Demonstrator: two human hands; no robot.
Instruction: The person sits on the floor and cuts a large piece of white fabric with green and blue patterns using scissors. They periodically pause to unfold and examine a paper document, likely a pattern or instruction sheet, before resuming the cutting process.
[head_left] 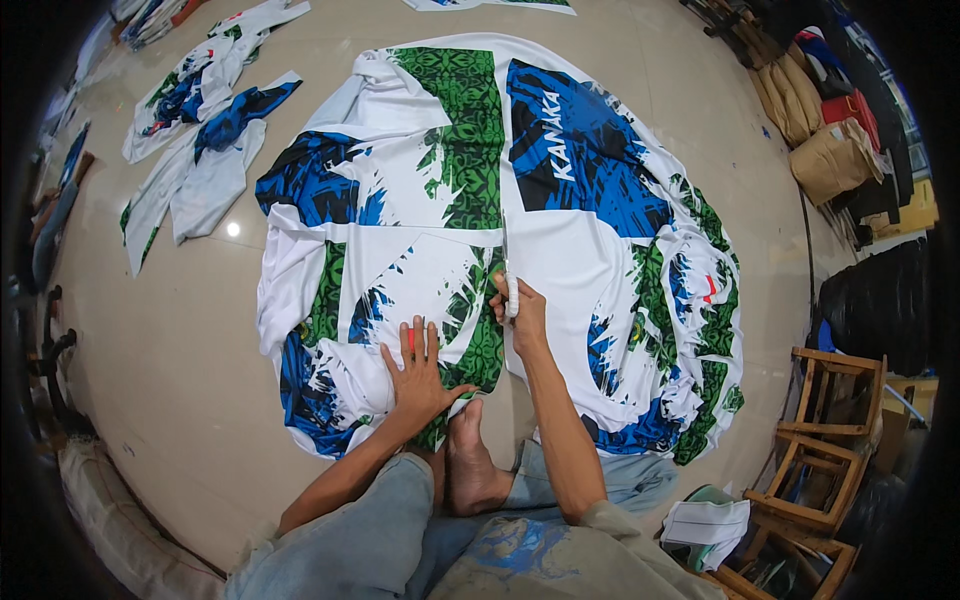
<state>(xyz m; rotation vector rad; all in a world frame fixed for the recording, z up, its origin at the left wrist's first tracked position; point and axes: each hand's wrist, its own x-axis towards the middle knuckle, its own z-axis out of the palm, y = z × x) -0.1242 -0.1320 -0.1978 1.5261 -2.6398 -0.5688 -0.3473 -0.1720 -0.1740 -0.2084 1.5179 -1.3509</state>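
A wide sheet of printed fabric (420, 265), white with green and blue-black patterns, is spread on the floor in front of me. My right hand (522, 310) is closed round the handles of a pair of scissors (513, 287) that look wrapped in white. Their blades point away from me, along a split between the green-patterned strip and the white panel on the right. My left hand (415, 375) lies flat on the fabric, fingers spread, left of the split. My bare foot (468, 455) is at the fabric's near edge, close to the left thumb.
Cut fabric pieces (215, 150) lie on the tiled floor (190, 330) at the far left. Along the right side are brown paper packages (835, 160), a black bag (875, 300) and wooden frames (815, 470). A long covered roll (125, 520) sits at the near left.
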